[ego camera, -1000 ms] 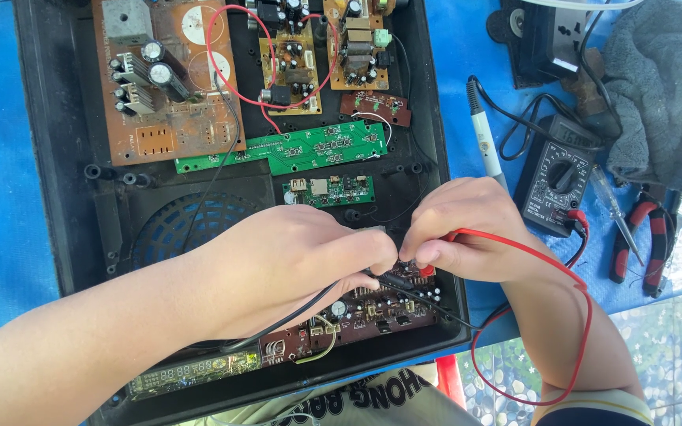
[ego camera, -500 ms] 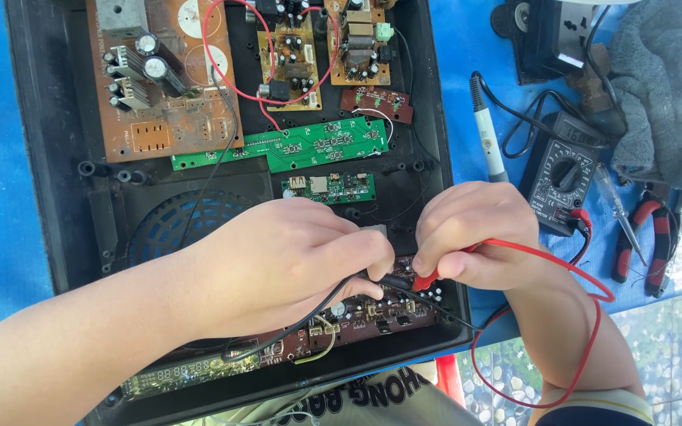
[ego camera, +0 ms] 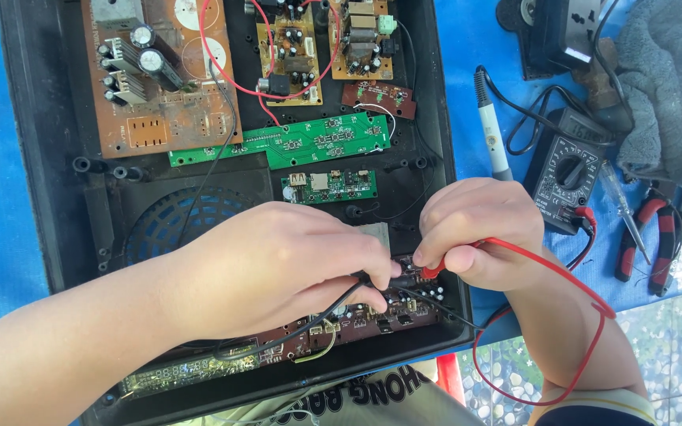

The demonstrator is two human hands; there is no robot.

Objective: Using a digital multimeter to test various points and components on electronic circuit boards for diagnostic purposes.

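An opened black electronics casing lies in front of me, with several circuit boards inside. My left hand pinches a black test probe whose black lead runs down under my wrist. My right hand pinches a red test probe with a red lead looping past my forearm. Both probe tips meet on the brown circuit board at the casing's near edge. A black multimeter lies to the right, with the leads plugged into it.
A large brown board, a long green board and a small green board sit further back in the casing. On the blue cloth to the right lie a white soldering pen, red-handled pliers, a screwdriver, a grey rag and a black socket.
The view has shifted slightly, and both hands have stayed together on the near board, with the probes held at nearly the same spot.
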